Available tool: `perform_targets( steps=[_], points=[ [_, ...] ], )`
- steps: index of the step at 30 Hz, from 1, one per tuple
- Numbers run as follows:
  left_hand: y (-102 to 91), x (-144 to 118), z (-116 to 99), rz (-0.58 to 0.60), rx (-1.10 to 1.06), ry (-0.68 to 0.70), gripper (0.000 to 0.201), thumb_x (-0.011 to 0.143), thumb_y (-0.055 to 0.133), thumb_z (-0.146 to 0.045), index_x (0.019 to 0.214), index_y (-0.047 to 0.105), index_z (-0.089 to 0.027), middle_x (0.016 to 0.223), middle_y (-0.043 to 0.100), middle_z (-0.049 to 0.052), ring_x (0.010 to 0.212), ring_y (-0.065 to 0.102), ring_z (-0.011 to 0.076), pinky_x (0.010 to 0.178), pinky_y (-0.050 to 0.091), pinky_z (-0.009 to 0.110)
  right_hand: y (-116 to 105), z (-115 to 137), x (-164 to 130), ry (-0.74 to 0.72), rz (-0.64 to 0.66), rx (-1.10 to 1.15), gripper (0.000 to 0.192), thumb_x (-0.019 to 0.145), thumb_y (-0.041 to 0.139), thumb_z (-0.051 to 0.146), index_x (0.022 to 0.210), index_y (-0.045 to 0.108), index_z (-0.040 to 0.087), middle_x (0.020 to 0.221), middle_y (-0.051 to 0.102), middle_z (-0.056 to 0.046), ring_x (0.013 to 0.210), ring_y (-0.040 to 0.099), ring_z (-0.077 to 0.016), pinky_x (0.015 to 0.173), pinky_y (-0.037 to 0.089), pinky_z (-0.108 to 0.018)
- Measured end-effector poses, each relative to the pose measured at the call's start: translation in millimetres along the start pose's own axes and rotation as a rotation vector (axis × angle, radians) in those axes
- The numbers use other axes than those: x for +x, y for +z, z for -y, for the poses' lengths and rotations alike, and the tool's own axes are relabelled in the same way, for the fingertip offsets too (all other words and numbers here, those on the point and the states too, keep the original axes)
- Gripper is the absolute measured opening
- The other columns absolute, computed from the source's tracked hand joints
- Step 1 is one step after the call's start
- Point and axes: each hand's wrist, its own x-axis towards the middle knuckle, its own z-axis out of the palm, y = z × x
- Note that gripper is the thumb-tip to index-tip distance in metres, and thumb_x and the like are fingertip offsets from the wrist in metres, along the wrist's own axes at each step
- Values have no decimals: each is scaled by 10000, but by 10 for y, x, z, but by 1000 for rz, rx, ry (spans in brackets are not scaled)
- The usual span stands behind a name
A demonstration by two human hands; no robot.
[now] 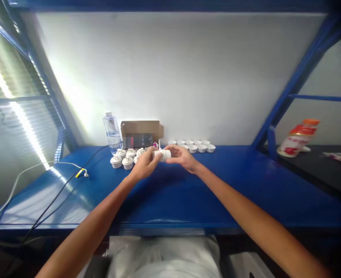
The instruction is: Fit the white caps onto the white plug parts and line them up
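**Item held: small white cylindrical part, over blue bench**

I log the white part [162, 155] between both hands, raised just above the blue bench [188, 193]. Left hand [145, 163] fingers curled around its left end; right hand [182, 156] fingers closed on its right end. Behind left hand: cluster of white round fittings [122, 159], water bottle [112, 132], open cardboard box [141, 133]. Behind right hand: row of white caps [198, 145]. Far left: cables [57, 170]

On the bench [245, 185], the box [141, 134] stands at the back wall. Bottle [112, 132] just left of the box, caps [192, 145] to its right, sockets [124, 157] before it, cables [57, 181] far left.
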Motion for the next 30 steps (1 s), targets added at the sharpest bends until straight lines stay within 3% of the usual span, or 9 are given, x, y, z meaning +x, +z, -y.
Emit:
perform_targets(
  steps=[5,7,9,11,13,17,20,23,30],
  points=[
    [-47,47,28,20,-291,-211,517,924,444,-660,842,571,-166,598,575,-6,448,536,112,454,400,232,170,50,-53,-336,-74,-381,393,727,772,262,1107,669,247,1200,681,-54,1146,630,-264,1045,478,-427],
    [-80,48,10,32,-360,-254,543,914,443,-681,825,576,-162,556,555,-8,431,533,114,433,390,226,229,49,-64,-284,-96,-380,387,759,766,327,1125,665,247,1146,704,-60,1061,674,-262,965,535,-415],
    [-103,37,-21,47,-387,-246,522,898,499,-666,887,601,-154,589,588,3,479,574,121,459,408,219,253,31,-56,-109,-105,-259,394,807,728,441,1131,645,232,921,735,-49,786,720,-234,738,598,-380],
    [-110,20,-52,65,-398,-194,476,870,595,-615,1016,610,-162,721,659,27,599,641,138,517,440,215,246,8,-37,66,-100,-109,400,849,663,538,1084,636,216,730,704,-22,591,684,-202,565,571,-332],
    [-109,6,-69,72,-430,-140,484,835,675,-561,1130,589,-186,869,695,47,741,681,162,576,465,217,223,-1,-21,146,-90,-11,409,859,639,578,1034,636,208,706,698,-23,574,676,-189,532,551,-303],
    [-115,11,-46,63,-525,-122,539,772,764,-502,1175,574,-197,920,701,51,793,692,175,631,491,232,198,45,-33,5,-81,-74,433,833,699,515,1146,623,226,854,739,-40,716,710,-207,677,589,-339],
    [-121,29,-11,53,-535,-191,470,863,609,-608,967,619,-150,677,642,21,561,627,137,542,452,237,208,102,-69,-237,-92,-322,425,801,742,396,1177,610,249,1016,736,-44,889,712,-234,848,574,-397],
    [-115,37,-10,53,-502,-242,551,919,453,-667,825,601,-144,522,533,-10,431,531,115,467,390,237,222,118,-94,-371,-107,-526,355,780,743,316,1104,616,242,1028,724,-46,930,700,-242,890,550,-415],
    [-122,24,-52,33,-470,-85,500,815,719,-512,1188,601,-200,945,702,57,817,672,163,658,482,232,191,31,-60,-128,-149,-294,356,831,701,448,1092,567,245,846,740,-25,724,726,-227,686,595,-366]
  ],
)
